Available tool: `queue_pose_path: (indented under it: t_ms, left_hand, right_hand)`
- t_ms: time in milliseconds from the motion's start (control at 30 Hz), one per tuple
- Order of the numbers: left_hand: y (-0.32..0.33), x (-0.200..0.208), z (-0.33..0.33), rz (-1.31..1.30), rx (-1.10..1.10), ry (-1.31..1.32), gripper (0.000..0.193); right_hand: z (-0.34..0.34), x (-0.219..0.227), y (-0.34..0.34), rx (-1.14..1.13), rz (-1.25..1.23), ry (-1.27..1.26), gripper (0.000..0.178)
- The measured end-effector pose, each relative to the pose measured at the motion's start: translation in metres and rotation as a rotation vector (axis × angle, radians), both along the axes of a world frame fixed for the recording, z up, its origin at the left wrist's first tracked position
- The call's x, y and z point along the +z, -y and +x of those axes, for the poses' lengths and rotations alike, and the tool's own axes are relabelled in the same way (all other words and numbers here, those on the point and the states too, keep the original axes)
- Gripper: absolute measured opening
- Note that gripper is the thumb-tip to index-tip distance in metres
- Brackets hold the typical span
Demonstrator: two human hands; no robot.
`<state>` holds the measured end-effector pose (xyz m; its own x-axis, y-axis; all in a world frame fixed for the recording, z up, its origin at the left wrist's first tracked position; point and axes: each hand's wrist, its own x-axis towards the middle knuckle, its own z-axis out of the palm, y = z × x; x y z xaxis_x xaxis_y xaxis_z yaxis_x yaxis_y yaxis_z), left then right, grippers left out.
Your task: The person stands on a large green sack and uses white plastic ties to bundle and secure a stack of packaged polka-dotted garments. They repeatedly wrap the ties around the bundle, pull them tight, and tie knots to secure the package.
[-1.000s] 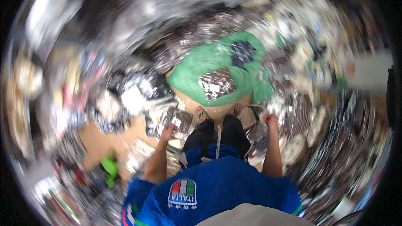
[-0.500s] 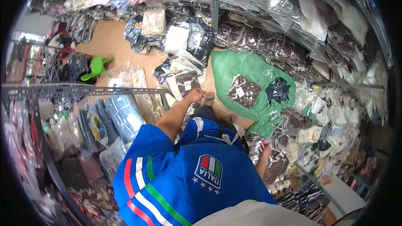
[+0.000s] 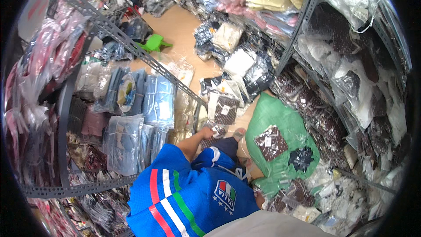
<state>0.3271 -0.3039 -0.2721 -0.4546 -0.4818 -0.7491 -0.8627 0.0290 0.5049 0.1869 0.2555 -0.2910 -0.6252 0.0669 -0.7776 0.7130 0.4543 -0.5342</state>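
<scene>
A crinkly clear-wrapped packet [image 3: 218,129] sits pinched in the left hand [image 3: 206,132] fingers; right hand hidden.

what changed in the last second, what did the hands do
The view swung left, bringing the metal shelving into sight. The left hand reached forward to a dark dotted packet on the floor; whether it grips is unclear. The right hand dropped from view. The green sack stayed put.

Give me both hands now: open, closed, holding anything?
Left hand: down at a clear-wrapped dark dotted packet on the floor; grip cannot be told.
Right hand: hidden behind the blue jersey, not in view.
</scene>
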Motion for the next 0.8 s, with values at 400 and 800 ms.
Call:
queue_pose_path:
  t_ms: [400, 800]
  left_hand:
    - [0.033, -0.004, -0.082, 0.265, 0.219, -0.167, 0.031]
    - [0.081, -0.004, -0.134, 0.253, 0.143, -0.094, 0.04]
  right_hand:
    - [-0.111, 0.073, 0.089, -0.151, -0.15, 0.031, 0.033]
    - [-0.07, 0.078, 0.105, -0.209, 0.041, 0.164, 0.031]
